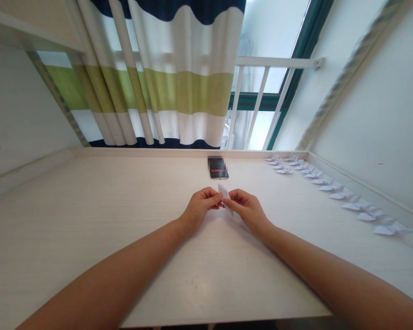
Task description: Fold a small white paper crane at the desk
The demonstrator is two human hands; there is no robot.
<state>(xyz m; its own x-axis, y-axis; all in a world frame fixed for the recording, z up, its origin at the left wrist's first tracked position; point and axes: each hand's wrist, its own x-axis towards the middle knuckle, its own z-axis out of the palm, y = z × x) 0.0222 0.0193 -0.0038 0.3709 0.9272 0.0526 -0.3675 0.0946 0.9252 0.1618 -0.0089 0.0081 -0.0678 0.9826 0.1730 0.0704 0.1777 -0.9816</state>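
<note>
Small white folded paper, creased and pointed, pinched between fingers of left hand and right hand.

Both hands, left hand and right hand, pinch a small folded paper just before the phone (folded paper cranes line its right).
</note>
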